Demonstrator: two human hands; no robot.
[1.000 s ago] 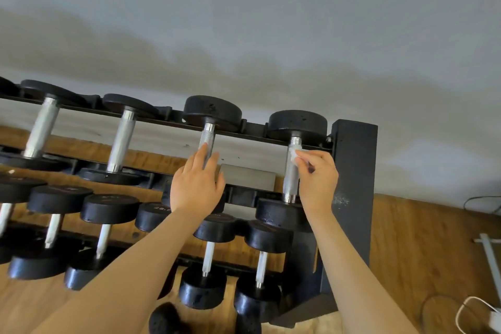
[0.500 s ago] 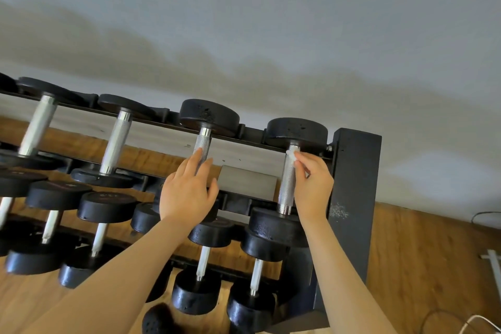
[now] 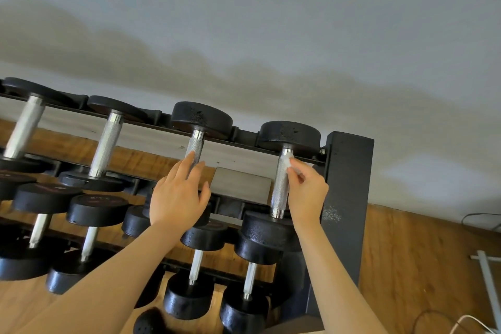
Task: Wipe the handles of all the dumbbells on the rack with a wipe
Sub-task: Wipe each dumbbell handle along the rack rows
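At the rack's dark end post (image 3: pixel 348 184), the right hand (image 3: pixel 307 192) pinches a small white wipe (image 3: pixel 288 161) against the top of the nearest dumbbell's handle (image 3: pixel 280 187), just under its upper weight. The left hand (image 3: pixel 177 198), fingers loose and holding nothing, rests on the handle of the next dumbbell (image 3: pixel 196 144) away from the post.

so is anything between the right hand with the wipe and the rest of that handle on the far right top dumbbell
Nothing visible. The right hand presses the wipe against the top of the handle, and the knurled length below it is bare down to the lower head. The left hand rests on the neighbouring dumbbell, clear of it.
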